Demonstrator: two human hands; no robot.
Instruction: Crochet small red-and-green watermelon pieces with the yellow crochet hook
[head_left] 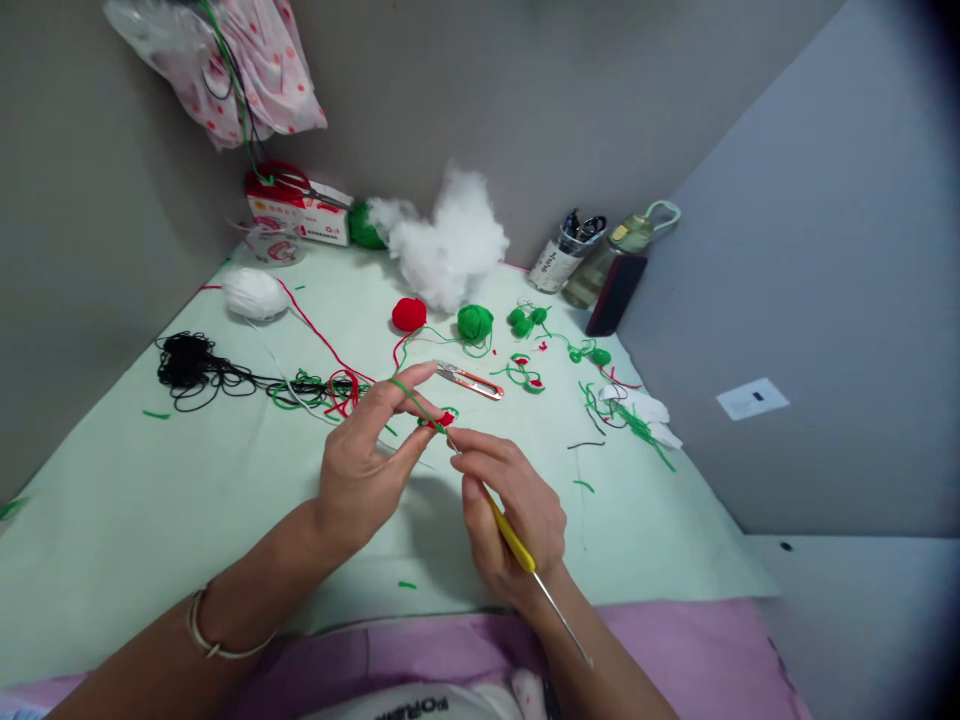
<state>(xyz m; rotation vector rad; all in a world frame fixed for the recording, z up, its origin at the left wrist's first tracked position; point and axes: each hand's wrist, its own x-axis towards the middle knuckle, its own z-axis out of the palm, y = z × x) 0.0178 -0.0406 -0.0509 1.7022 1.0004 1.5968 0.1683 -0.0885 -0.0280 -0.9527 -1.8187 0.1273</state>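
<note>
Between thumb and fingers, my left hand (367, 465) pinches a small red, white and green crochet piece (444, 420). Green yarn (412, 397) runs over its raised index finger. My right hand (514, 505) is closed around a crochet hook with a yellow handle (514, 535). The hook's working tip meets the green yarn at the crochet piece, and its other metal end sticks out below the right palm. Just beyond the hands lie orange thread snips (471, 382), a red yarn ball (409, 315) and a green yarn ball (475, 323).
White stuffing (450, 240) is piled at the back. Tangled black yarn (187, 365) and a white yarn ball (255, 294) lie left. Small green crocheted pieces (527, 320) and yarn scraps (637, 420) lie right. A pen cup (555, 262), bottle (592, 275) and phone (616, 295) stand back right.
</note>
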